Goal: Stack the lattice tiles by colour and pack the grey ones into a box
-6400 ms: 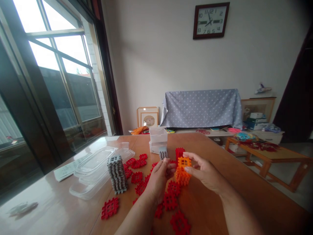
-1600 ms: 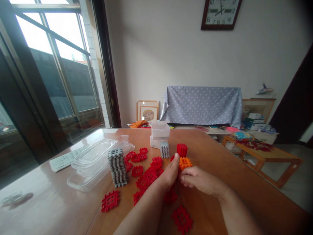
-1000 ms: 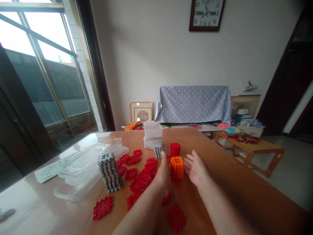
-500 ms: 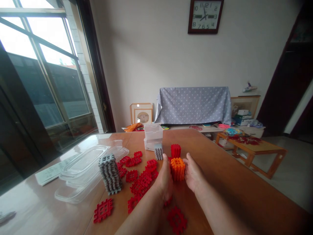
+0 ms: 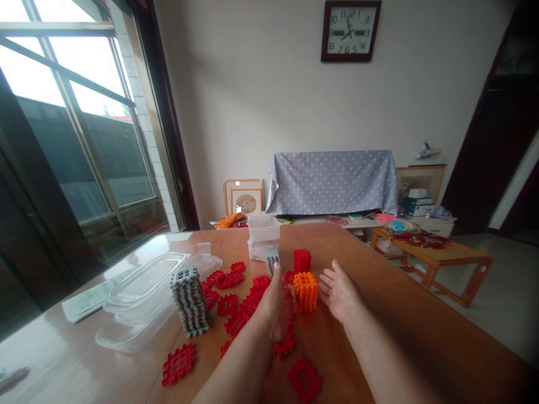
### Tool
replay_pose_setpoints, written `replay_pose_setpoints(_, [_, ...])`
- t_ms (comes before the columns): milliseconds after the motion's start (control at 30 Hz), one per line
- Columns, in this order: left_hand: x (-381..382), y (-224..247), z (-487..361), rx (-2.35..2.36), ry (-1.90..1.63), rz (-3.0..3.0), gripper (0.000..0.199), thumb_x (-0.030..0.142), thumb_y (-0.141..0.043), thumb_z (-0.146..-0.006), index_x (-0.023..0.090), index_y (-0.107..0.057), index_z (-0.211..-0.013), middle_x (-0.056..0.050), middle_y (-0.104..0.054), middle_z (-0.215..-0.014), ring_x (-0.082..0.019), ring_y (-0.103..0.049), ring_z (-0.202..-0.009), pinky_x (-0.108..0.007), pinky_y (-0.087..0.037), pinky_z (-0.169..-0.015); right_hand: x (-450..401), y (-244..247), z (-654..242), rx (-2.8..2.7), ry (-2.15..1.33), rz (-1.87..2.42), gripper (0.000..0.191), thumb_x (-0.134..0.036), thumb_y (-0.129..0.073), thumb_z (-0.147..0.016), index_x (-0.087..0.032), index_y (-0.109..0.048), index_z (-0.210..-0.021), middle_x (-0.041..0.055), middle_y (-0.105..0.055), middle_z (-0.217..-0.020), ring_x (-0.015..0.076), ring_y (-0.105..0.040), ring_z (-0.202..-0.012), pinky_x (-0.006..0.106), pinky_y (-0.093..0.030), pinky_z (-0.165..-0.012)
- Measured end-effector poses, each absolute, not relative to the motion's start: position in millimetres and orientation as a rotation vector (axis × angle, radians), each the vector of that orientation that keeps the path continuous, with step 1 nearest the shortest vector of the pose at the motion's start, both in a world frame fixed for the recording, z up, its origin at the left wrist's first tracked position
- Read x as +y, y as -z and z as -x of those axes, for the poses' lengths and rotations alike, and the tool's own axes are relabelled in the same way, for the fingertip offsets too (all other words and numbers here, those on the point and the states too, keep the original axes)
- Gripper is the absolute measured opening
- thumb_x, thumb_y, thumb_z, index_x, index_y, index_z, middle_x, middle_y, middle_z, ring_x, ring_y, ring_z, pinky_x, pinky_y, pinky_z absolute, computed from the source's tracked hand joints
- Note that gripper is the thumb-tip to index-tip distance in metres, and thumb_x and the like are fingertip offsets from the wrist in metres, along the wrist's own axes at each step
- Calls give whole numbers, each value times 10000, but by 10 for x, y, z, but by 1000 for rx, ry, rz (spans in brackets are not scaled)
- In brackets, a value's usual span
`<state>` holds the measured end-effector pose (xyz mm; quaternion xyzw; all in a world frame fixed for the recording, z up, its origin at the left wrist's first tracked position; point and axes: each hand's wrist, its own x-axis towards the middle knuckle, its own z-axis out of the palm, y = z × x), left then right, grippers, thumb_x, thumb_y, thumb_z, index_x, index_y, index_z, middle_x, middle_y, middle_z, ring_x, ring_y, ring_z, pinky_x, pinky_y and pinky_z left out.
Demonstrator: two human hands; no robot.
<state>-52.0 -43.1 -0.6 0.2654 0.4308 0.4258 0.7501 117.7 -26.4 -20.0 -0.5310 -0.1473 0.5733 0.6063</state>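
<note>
An orange stack of square interlocking tiles [image 5: 306, 293] stands upright on the table between my hands. My left hand [image 5: 275, 306] is to its left, thumb up and fingers extended, a small gap from the stack. On the other side, my right hand [image 5: 340, 289] is spread with its palm turned toward the stack, apart from it. Just behind is a shorter red stack [image 5: 302, 260]. Loose red tiles [image 5: 227, 304] lie scattered left of and under my left hand, some partly hidden by it. One red tile [image 5: 304, 379] lies between my forearms.
A tall grey tile stack [image 5: 189, 303] stands at left, beside clear plastic lids [image 5: 143, 280] and a paper sheet [image 5: 95, 294]. Clear containers [image 5: 264, 231] and a smaller grey stack [image 5: 272, 258] are farther back. A low wooden table [image 5: 446, 255] stands at right.
Both hands have moved apart from the orange stack, the left to the left and the right to the right. The orange stack stays in place.
</note>
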Motion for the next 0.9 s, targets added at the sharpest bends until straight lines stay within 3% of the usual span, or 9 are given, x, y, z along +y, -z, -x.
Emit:
replay_pose_setpoints(100, [-406,7,536,954,-884,-560,1076,848,-460,-791,105,-270,-1546,-246,-223,-1629,-350,-275,-1499,-445,-301,-1200,-251,195,-1235,-338,-1319,1232,787,-754,-445,-863,-257,-449,-1472,115,-385,-1600,277,-382,-1454,460,-290,-1189])
replay_pose_setpoints(433, [-375,24,611,961,-803,-585,1107,828,-503,-785,74,-219,-1544,-309,-274,-1584,-382,-366,-1450,-461,-316,-1178,-257,289,-1127,-335,-1348,1255,815,-723,-554,-830,-234,-451,-1473,175,-539,-1429,283,-583,-1266,408,-493,-1024])
replay_pose_setpoints(667, [-331,77,652,995,-797,-613,1156,855,-503,-755,54,-224,-1540,-331,-350,-1536,-407,-416,-1412,-470,-392,-1119,-335,345,-1104,-332,-1350,1271,842,-724,-553,-840,-214,-402,-1493,181,-582,-1376,265,-612,-1229,390,-499,-1014])
replay_pose_setpoints(900, [-315,160,657,988,-804,-633,1176,861,-487,-759,49,-196,-1560,-325,-387,-1514,-402,-469,-1372,-457,-443,-1072,-457,389,-1135,-370,-1424,1261,742,-735,-571,-826,-196,-552,-1336,191,-613,-1361,268,-562,-1313,398,-423,-1106])
